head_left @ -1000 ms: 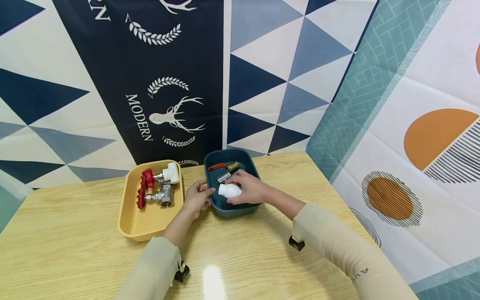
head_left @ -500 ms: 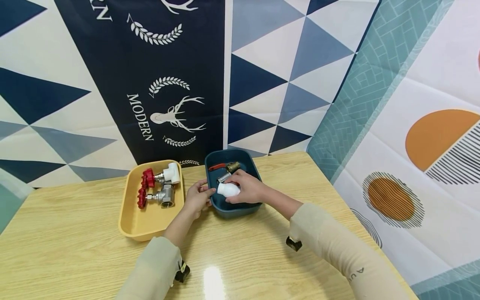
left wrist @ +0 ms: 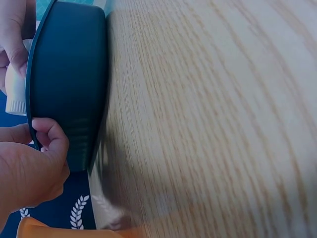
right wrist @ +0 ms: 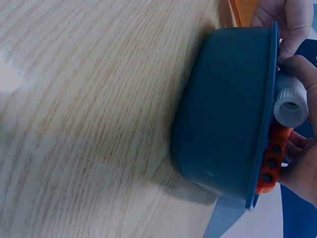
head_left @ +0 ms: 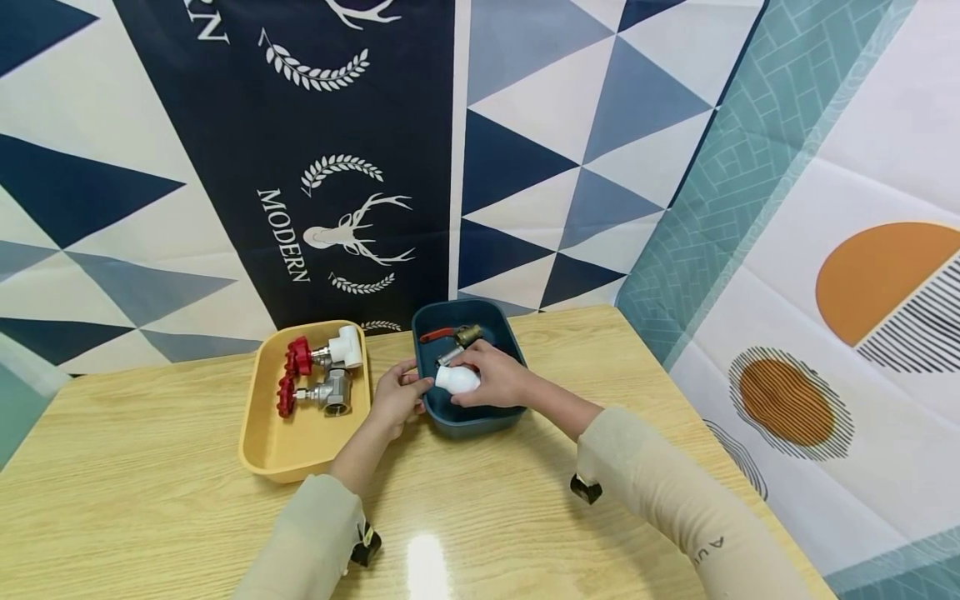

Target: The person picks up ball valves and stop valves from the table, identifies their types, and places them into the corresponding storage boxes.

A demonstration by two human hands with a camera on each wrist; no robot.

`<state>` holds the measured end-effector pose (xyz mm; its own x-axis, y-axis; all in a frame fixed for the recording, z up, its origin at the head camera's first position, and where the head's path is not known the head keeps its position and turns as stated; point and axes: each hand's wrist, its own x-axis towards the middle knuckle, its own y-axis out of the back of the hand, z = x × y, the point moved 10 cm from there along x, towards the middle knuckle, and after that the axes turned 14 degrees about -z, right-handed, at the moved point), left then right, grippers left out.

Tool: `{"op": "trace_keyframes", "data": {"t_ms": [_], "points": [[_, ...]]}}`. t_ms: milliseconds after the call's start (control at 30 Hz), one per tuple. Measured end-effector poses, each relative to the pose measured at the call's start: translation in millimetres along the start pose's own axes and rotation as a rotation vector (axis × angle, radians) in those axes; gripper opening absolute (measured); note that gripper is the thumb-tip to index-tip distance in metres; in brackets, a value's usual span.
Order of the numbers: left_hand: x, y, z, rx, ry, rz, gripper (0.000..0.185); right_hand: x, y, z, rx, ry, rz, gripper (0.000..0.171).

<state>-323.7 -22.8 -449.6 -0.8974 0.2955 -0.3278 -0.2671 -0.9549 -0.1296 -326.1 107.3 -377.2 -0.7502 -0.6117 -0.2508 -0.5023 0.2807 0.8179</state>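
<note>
In the head view my left hand [head_left: 395, 398] pinches the left rim of a dark blue bin [head_left: 480, 427], thumb inside and fingers outside. My right hand [head_left: 497, 377] reaches into that bin and grips a white plastic valve [head_left: 456, 380]. Its ribbed collar [right wrist: 290, 106] surrounds an open bore in the right wrist view. Just below it there, an orange handle [right wrist: 270, 163] with several holes shows between the bin rim and my fingers. A brass ball valve [head_left: 468, 335] with a red lever [head_left: 437, 334] lies at the bin's far end, beside a silver metal fitting [head_left: 450, 356].
Left of the blue bin stands a yellow tray [head_left: 262, 450]. It holds a white valve [head_left: 345, 347] and a metal valve [head_left: 335, 392], both with red handwheels. Beneath everything is a wooden table [head_left: 465, 517], backed by patterned cloth [head_left: 360, 125].
The white valve and my right hand have shifted very slightly left within the bin. My left hand keeps its pinch on the rim. The head view has turned a little.
</note>
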Motion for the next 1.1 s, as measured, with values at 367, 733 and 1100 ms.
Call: {"op": "trace_keyframes", "data": {"t_ms": [367, 733, 1100], "points": [[-0.5, 1.1, 0.1, 0.005, 0.000, 0.010, 0.049, 4.7, -0.5, 3.2, 0.008, -0.005, 0.000, 0.052], [1.6, 1.2, -0.2, 0.017, 0.013, 0.024, 0.048, 5.9, -1.3, 8.1, 0.036, -0.026, -0.001, 0.052], [1.2, 2.2, 0.2, 0.029, 0.025, 0.034, 0.050, 9.7, -0.2, 12.9, 0.006, -0.029, 0.012, 0.052]]}}
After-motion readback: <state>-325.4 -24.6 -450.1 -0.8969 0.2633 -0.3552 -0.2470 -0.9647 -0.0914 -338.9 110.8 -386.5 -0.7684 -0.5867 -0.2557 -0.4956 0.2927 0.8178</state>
